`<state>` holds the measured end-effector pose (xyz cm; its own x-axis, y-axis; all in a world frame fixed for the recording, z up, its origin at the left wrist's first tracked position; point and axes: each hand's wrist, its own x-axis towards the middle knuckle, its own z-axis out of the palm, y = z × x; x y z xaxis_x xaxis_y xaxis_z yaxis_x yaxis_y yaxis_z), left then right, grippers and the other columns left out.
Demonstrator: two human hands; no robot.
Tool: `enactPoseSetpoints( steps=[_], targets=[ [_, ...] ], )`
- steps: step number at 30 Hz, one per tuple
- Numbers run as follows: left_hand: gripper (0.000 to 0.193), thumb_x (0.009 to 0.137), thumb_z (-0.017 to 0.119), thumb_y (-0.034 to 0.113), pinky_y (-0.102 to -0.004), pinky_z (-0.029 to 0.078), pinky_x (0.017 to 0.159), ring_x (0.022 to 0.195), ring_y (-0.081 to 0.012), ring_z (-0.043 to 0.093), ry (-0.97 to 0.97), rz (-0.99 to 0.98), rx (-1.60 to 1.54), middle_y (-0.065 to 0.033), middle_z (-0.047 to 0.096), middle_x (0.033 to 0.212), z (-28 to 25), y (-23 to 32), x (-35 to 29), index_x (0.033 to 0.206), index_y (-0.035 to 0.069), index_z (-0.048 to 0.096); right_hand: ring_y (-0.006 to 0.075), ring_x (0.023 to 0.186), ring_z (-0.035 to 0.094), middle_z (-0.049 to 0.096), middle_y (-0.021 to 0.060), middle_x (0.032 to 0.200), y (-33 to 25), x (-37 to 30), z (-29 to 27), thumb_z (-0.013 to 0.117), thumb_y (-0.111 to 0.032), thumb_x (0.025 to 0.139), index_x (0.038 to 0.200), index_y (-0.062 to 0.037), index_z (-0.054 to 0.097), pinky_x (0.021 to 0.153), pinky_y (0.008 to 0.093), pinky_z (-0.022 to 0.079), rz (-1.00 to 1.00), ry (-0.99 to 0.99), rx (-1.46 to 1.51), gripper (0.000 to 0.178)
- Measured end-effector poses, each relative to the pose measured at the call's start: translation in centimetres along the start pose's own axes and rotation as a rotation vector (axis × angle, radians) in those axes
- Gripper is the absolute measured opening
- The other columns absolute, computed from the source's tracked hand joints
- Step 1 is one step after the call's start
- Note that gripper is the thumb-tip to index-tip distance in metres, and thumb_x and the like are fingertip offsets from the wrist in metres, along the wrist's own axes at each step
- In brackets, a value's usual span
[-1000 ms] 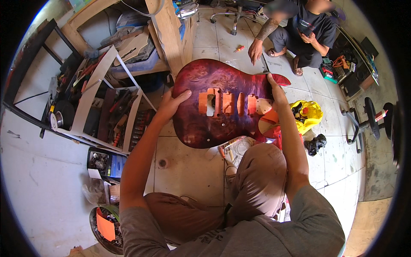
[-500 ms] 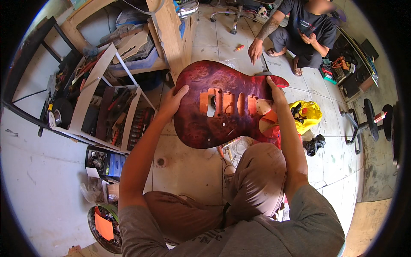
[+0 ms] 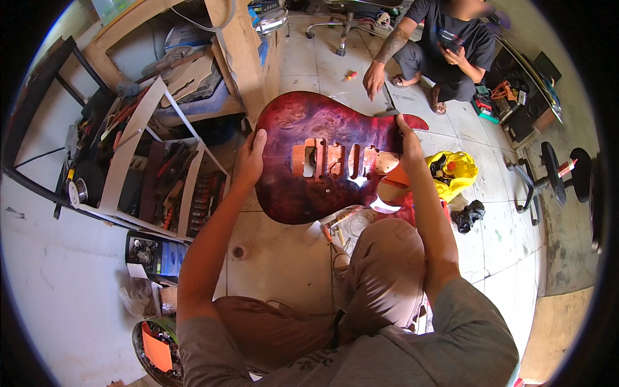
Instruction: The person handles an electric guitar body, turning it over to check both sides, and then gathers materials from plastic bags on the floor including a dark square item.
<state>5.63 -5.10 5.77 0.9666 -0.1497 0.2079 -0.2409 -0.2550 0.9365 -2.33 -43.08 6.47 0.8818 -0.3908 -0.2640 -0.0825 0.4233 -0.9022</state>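
An electric guitar body (image 3: 284, 164), glossy dark red to purple with a mottled grain, is held up above my knees. Bare orange wood shows inside its routed cavities, and gaps pass through it. My left hand (image 3: 250, 158) grips the rounded bottom end, thumb on the top face and fingers hidden behind. At the other end my right hand (image 3: 409, 140) is closed on the edge beside the neck pocket and a horn, its fingers mostly out of sight. The body's face is tilted towards me, and light gleams off its lower cutaway.
Shelves of tools (image 3: 155, 168) stand at left beside a wooden workbench frame (image 3: 242, 58). A yellow bag (image 3: 461, 174) and a black crumpled bag (image 3: 469, 216) lie at right. Another person (image 3: 445, 51) squats ahead, holding a phone. A round bin (image 3: 155, 355) sits lower left.
The guitar body has tilted slightly in my hands, and bright reflections now show around its cavities and cutaway. The view has shifted a little. Both hands keep their hold.
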Motion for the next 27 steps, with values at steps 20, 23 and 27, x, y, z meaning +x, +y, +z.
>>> enactPoseSetpoints(
  steps=[20, 23, 27],
  targets=[
    [0.063, 0.102, 0.039, 0.052, -0.0365, 0.042, 0.097, 0.108, -0.0314, 0.06, 0.06, 0.065, 0.021, -0.0215, 0.065, 0.115, 0.1, -1.9, 0.5, 0.125, -0.003, 0.058, 0.0251, 0.121, 0.053, 0.053, 0.0171, 0.136, -1.8, -2.4, 1.9, 0.062, -0.057, 0.09, 0.135, 0.0051, 0.051, 0.103, 0.0371, 0.041, -0.065, 0.204, -0.083, 0.078],
    [0.065, 0.101, 0.039, 0.054, -0.0364, 0.042, 0.098, 0.109, -0.0301, 0.06, 0.099, 0.058, 0.032, -0.0213, 0.065, 0.117, 0.6, -2.6, 0.7, 0.125, -0.003, 0.06, 0.0281, 0.133, 0.04, 0.035, 0.0214, 0.151, -1.9, -1.9, 1.0, 0.059, -0.068, 0.086, 0.148, 0.0082, 0.028, 0.106, 0.0409, 0.036, -0.06, 0.102, -0.112, 0.103],
    [0.071, 0.101, 0.038, 0.058, -0.036, 0.042, 0.099, 0.109, -0.0276, 0.06, 0.05, -0.048, -0.047, -0.0201, 0.065, 0.117, 0.3, -3.0, 0.7, 0.123, -0.006, 0.061, 0.0311, 0.132, 0.042, 0.039, 0.0221, 0.148, -2.0, -2.1, 1.4, 0.059, -0.069, 0.085, 0.147, 0.005, 0.033, 0.105, 0.0465, 0.038, 0.022, 0.237, -0.162, 0.099]
  ],
)
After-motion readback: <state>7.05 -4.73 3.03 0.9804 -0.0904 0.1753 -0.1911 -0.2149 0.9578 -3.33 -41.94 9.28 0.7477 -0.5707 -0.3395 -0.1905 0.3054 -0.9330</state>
